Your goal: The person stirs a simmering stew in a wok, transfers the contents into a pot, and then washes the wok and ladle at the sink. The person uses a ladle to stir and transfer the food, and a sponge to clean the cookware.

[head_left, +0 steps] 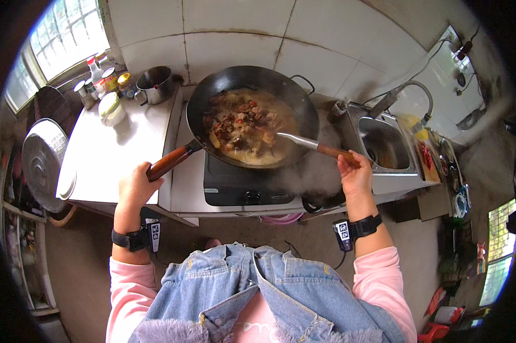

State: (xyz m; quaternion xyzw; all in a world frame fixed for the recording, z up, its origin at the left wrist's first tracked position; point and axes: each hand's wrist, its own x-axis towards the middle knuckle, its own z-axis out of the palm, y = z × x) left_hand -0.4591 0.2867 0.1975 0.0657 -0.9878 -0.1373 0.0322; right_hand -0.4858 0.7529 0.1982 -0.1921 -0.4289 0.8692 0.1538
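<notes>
We see the left hand (136,186) closed around the wooden handle of a black wok (240,77), its fingers wrapped over the end; the right hand (355,174) has its fingers curled closed on the brown handle of a metal utensil (299,139), whose far end dips into the food, so we cannot tell its full shape. The wok sits over a black stove (235,191); inside it we find chunky brown food (247,123) with red bits in a pale, foamy broth; steam (318,180) hangs at its lower right. To the left, on the white tabletop (100,163), we see a metal pot (155,86), a pale lidded jar (112,111) and several bottles and cans (109,79); to the right we see a metal sink (405,170) beneath a curved faucet (421,87).
</notes>
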